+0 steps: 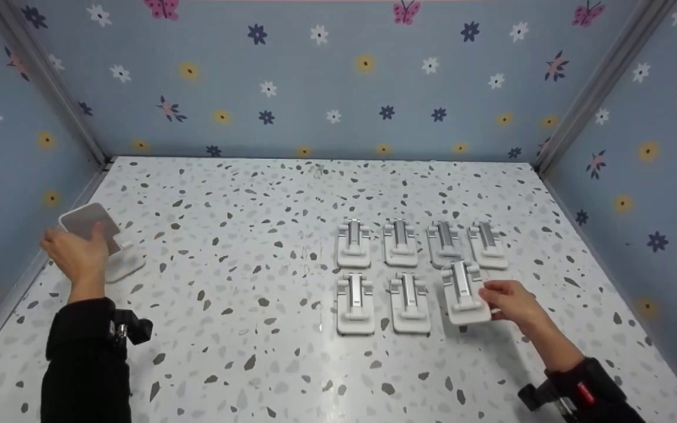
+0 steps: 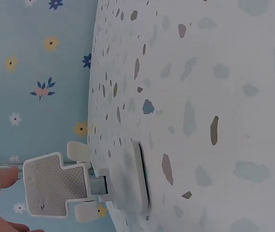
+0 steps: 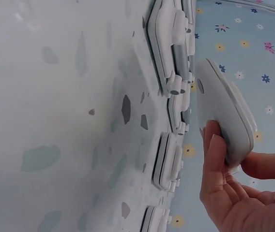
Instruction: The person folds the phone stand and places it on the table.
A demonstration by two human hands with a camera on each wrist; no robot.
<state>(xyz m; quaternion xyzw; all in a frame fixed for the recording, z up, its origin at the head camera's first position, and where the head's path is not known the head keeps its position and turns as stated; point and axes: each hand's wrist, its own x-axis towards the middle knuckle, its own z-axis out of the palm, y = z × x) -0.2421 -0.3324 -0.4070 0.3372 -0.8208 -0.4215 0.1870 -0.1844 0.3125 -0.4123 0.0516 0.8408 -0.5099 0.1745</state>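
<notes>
At the far left a white phone stand (image 1: pixel 125 265) stands unfolded, its plate tilted up on the base. My left hand (image 1: pixel 81 252) is at that plate, overlapping it in the head view. In the left wrist view the thumb (image 2: pixel 9 177) lies just off the outer edge of the plate (image 2: pixel 55 186), and the fingers are not wrapped round it. On the right, my right hand (image 1: pixel 513 302) pinches a folded white phone stand (image 1: pixel 466 294) by its side between thumb and fingers. The right wrist view shows this held stand (image 3: pixel 224 106) raised off the table.
Several folded phone stands lie in two rows right of centre, among them one in the back row (image 1: pixel 354 247) and one in the front row (image 1: pixel 410 305). Flowered blue panels (image 1: pixel 327 88) wall in the speckled table (image 1: pixel 227 352) at the back and both sides.
</notes>
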